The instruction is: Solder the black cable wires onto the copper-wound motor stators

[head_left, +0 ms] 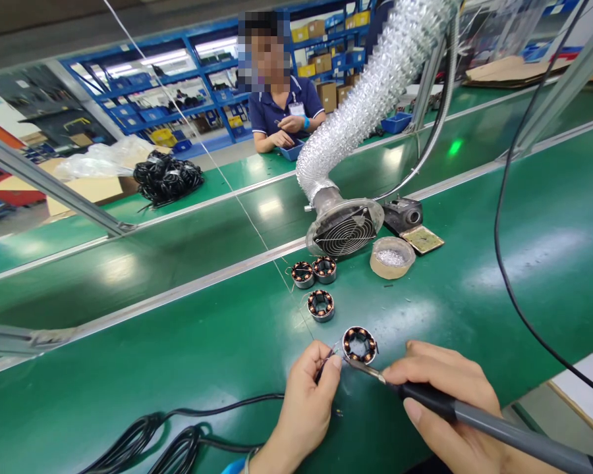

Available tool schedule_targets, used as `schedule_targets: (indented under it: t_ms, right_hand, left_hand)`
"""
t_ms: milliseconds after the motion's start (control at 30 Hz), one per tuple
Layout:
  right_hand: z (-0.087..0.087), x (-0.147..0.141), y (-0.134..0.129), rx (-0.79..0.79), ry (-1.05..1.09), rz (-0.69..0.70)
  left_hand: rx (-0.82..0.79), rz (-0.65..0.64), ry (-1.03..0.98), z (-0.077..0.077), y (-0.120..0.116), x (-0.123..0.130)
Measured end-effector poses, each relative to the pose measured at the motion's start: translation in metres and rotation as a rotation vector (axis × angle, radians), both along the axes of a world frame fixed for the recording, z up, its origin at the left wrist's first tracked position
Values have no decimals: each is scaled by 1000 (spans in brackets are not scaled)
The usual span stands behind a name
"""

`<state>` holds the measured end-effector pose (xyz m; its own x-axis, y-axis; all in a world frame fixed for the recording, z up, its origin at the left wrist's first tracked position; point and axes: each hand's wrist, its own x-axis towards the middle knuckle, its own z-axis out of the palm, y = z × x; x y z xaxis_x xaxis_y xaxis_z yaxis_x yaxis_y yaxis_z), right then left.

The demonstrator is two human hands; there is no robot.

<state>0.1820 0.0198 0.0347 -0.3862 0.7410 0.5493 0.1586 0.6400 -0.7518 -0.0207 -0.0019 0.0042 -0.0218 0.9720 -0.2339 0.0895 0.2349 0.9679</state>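
Workshop: blue shelves [204,79] loaded with boxes at the back, behind a long green bench [202,329] running slantwise.
Ring in work: copper-wound metal ring [372,343], set on the bench just beyond and between both hands, opening facing up; round, so without a long axis to follow.
Nearer hand: left by a little, with fingertips just beside the ring's left edge; right close by, at the lower right.
Left hand [309,395]: thumb and forefinger pinched on thin wires [323,365].
Right hand [454,378]: closed pen-fashion around a soldering iron [479,421].
Iron's long axis: slanting from lower right up to the left, tip at the ring's near edge; touching metal, wire or neither, cannot tell.
Black cable [123,444]: looped on the bench, left of the left hand.
Farther out: three other rings [321,317] near the fan [344,232] of a silver duct [366,105]; dish [383,266] of shiny bits and iron stand [400,214] to the right.
Across the bench: co-worker [269,115] with hands at a blue tray [292,153].
Writing: badge [296,109] on the co-worker's shirt, too small to read; no legible brand or label anywhere.
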Motion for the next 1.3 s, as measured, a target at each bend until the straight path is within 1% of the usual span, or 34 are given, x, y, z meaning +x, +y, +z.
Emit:
schedule_targets:
  t_ms: [100, 200, 333, 633, 733, 767, 833, 900, 933, 967, 1000, 1067, 1100, 1167, 1233, 1300]
  right_hand:
    - [-2, 0, -1, 11, -7, -3]
    - [-1, 0, -2, 18, 12, -12]
    - [3, 1, 0, 2, 36, -48]
    - [4, 8, 6, 4, 50, -111]
    - [7, 10, 10, 40, 28, -141]
    - [6, 11, 14, 69, 12, -172]
    - [2, 15, 27, 167, -17, -291]
    - [-8, 20, 45, 285, -47, -471]
    - [-15, 24, 54, 318, -83, -555]
    - [-22, 27, 63, 324, -143, -614]
    - [-29, 30, 70, 301, -219, -637]
    - [-39, 34, 78, 235, -330, -634]
    - [-42, 34, 79, 204, -346, -623]
    - [-42, 31, 74, 165, -289, -589]
    - [-36, 22, 64, 145, -202, -473]
    - [-28, 8, 56, 162, -137, -261]
  left_hand:
    - [1, 9, -2, 1, 1, 0]
    - [-4, 11, -4, 1, 1, 0]
    - [-19, 0, -4, 0, -1, 0]
    - [-21, 13, 1, 2, 1, 1]
    - [-23, 15, -1, 3, 1, 1]
    - [-24, 13, -1, 3, 1, 1]
    - [-23, 5, 2, 3, 1, 1]
    - [-27, 1, 2, 3, 1, 1]
    - [-30, 3, 0, 3, 1, 1]
    - [-34, 3, -4, 3, 1, 1]
    - [-39, 3, -9, 3, 1, 1]
    - [-46, 0, -17, 3, 2, 2]
    - [-47, -1, -19, 4, 3, 3]
    - [-46, 4, -23, 4, 3, 3]
    - [-49, 11, -36, 3, 3, 3]
    - [-70, 5, -77, 1, 2, 0]
